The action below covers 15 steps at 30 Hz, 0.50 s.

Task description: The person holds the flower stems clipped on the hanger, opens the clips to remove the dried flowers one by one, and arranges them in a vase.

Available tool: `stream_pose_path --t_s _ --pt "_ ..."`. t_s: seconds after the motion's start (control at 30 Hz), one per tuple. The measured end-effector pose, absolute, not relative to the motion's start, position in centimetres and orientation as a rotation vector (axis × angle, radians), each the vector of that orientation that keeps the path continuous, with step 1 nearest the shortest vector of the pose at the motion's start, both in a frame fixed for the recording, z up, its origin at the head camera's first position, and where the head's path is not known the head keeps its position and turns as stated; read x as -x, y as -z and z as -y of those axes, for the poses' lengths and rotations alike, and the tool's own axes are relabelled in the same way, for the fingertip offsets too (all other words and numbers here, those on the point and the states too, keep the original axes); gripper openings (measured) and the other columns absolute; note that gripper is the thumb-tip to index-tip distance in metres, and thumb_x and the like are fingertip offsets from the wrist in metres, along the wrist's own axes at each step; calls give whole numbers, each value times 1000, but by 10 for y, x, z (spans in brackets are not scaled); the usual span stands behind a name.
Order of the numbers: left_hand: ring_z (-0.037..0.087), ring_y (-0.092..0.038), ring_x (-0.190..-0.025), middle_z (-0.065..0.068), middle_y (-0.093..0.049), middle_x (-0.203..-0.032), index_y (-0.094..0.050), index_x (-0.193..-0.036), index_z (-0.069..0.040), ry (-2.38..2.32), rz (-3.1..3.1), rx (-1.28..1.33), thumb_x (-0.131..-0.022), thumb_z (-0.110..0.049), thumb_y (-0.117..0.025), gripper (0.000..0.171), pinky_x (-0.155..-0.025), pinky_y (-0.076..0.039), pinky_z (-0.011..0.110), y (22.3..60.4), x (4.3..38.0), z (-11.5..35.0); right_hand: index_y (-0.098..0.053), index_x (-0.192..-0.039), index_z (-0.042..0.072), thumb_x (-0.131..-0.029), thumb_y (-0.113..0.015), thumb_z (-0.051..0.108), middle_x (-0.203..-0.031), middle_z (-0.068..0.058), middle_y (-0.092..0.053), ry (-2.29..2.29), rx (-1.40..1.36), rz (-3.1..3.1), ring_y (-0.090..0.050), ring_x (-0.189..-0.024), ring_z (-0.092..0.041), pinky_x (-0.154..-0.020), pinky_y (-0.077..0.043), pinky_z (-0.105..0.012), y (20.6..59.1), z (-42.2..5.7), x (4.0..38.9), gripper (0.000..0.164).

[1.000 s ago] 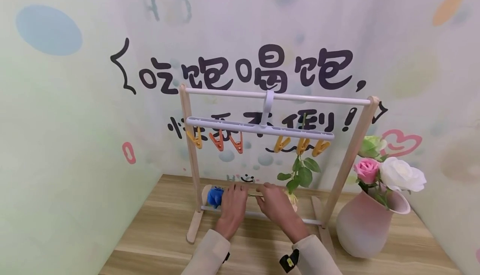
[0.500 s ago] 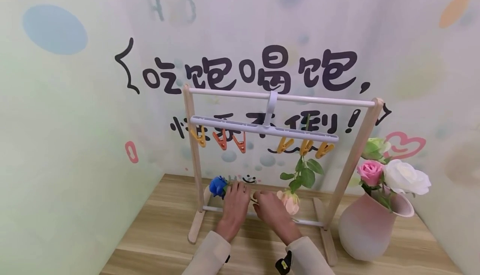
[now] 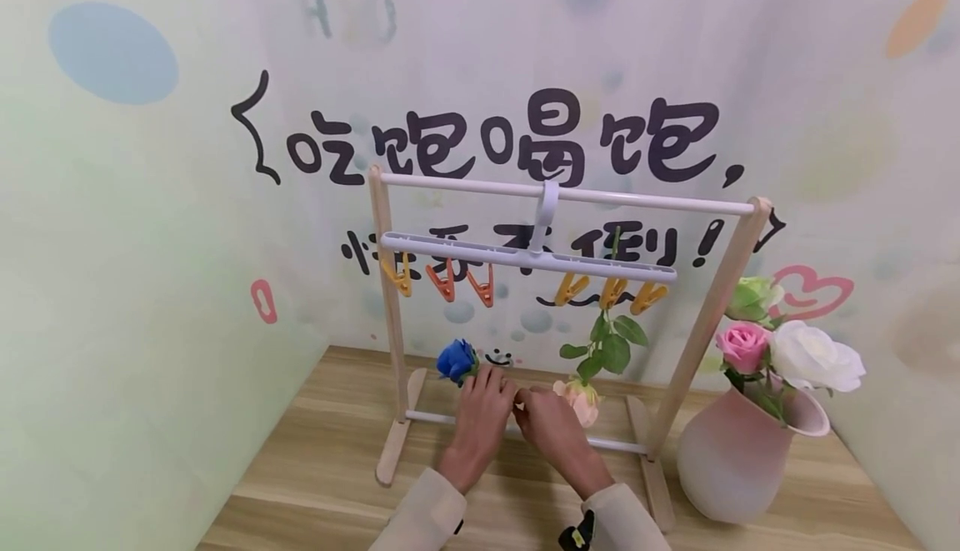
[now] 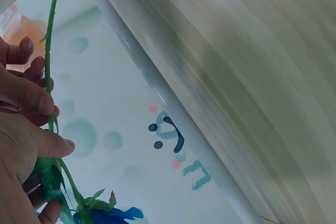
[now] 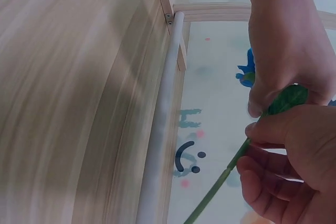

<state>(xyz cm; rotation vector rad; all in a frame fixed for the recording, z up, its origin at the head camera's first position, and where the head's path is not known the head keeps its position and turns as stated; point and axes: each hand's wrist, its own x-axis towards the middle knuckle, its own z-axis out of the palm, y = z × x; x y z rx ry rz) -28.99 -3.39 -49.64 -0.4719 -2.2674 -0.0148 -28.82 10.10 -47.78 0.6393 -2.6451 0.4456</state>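
Observation:
A blue rose (image 3: 456, 361) is held low inside the wooden stand, its bloom to the left. My left hand (image 3: 483, 413) grips it close below the flower, around the leaves, as the left wrist view shows. Right beside it, my right hand (image 3: 553, 426) pinches the green stem (image 5: 214, 192) between thumb and fingers. In the right wrist view a leaf (image 5: 287, 99) shows between the two hands. Above them hangs a lilac hanger (image 3: 525, 259) with yellow and orange clips. A peach rose (image 3: 579, 401) hangs head down from a yellow clip (image 3: 612, 293).
The stand has a white top rod (image 3: 645, 201), a low white crossbar (image 3: 431, 419) and wooden feet (image 3: 392, 455) on a wood-grain table (image 3: 300, 451). At right stands a pink-white vase (image 3: 731, 459) with green, pink and white roses. A printed wall is behind.
The blue rose has moved up and to the right. My left hand has shifted right, closer to my right hand. The peach rose, partly hidden behind my right hand before, now shows more.

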Motion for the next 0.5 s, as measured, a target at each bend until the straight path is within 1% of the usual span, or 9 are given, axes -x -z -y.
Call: stream_pose_path --t_s 0.13,0.27,0.33,0.4,0.5 --pt "20 -52 -101 3 -59 -104 -68 -93 -17 13 2282 482 -81 -12 -81 19 -73 -44 32 496 288 31 -68 -76 11 -83 -74 6 -66 2 -61 -457 -643 2634 -49 -54 -7 -50 -39 -22 478 -105 285 10" --pt "21 -53 -106 4 -59 -113 -68 -99 -17 20 2271 483 -81 -12 -81 22 -76 -46 32 497 286 29 -68 -77 10 -82 -74 5 -69 2 -60 -486 -628 2641 -48 -55 -6 -51 -39 -21 477 -107 281 9" --pt "21 -54 -110 5 -59 -118 -66 -103 -17 17 2258 482 -82 -11 -81 27 -79 -47 33 497 285 28 -66 -77 9 -81 -74 4 -70 1 -60 -505 -618 2626 -50 -56 -7 -52 -40 -21 476 -109 279 10" --pt "22 -54 -115 6 -59 -121 -64 -109 -16 13 2245 479 -80 -9 -82 35 -83 -47 35 497 284 27 -66 -77 10 -79 -74 3 -72 1 -61 -521 -605 2597 -52 -58 -8 -53 -41 -22 475 -111 276 11" --pt "24 -52 -120 7 -58 -124 -62 -116 -16 33 2221 480 -75 -7 -84 47 -86 -46 39 495 282 28 -66 -78 10 -77 -74 1 -73 1 -62 -536 -595 2545 -55 -59 -9 -53 -43 -22 475 -113 273 12"
